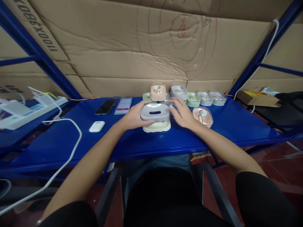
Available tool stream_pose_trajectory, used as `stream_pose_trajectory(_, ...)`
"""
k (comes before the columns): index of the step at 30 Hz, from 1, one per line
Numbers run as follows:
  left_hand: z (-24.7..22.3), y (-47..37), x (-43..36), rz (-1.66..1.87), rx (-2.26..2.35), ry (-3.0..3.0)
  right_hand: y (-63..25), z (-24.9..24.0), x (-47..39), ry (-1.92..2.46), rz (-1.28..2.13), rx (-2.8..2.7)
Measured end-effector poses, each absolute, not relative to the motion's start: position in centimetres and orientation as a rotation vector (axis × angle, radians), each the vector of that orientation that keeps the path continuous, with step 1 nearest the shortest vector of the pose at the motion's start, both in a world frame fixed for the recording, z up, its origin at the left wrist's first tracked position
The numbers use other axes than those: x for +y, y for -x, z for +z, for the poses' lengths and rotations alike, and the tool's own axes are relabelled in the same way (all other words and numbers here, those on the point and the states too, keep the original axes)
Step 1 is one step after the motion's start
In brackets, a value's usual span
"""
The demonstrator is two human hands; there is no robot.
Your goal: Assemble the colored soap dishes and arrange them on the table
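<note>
Base (157, 127), cream, wavy-edged, near the front of the blue table (142, 142); right above or on it, clear cover (155, 117). Judged partway: both pieces roughly in line, closure unconfirmed, seating still to settle. Cover greyish, rounded, with dark slot in face. Left hand (132, 118): thumb and fingers curled round cover's left end, holding. Right hand (181, 114): half open, thumb just beside right end, contact impossible to tell, no grip evident. Farther: peach box (203, 116), lidded, by right wrist. Farthest: rear boxes (205, 98), lidded, seemingly done.
</note>
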State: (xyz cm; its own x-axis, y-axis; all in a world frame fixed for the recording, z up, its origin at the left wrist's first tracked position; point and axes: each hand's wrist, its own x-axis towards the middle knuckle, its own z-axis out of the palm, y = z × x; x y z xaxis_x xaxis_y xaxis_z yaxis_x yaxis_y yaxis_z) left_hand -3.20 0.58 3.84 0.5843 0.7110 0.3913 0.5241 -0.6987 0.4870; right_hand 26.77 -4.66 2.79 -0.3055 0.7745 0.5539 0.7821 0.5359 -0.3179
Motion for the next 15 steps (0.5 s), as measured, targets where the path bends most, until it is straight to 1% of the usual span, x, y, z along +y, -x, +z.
stream_pose_trajectory(3, 3.9, 3.5, 1.1, 0.993, 1.199, -2.447, -27.3, 2.7, -4.0, 1.575, -0.114, -2.092)
stream_pose_trajectory(7, 3.4, 3.9, 2.0, 1.095, 1.383, -2.384, -27.3, 2.1, -3.4, 1.893, -0.082, -2.212)
stream_pose_trajectory(15, 3.4, 3.5, 1.6, 0.987, 1.329, -2.383, -26.6, 2.6, -3.5, 2.083, -0.029, -2.263)
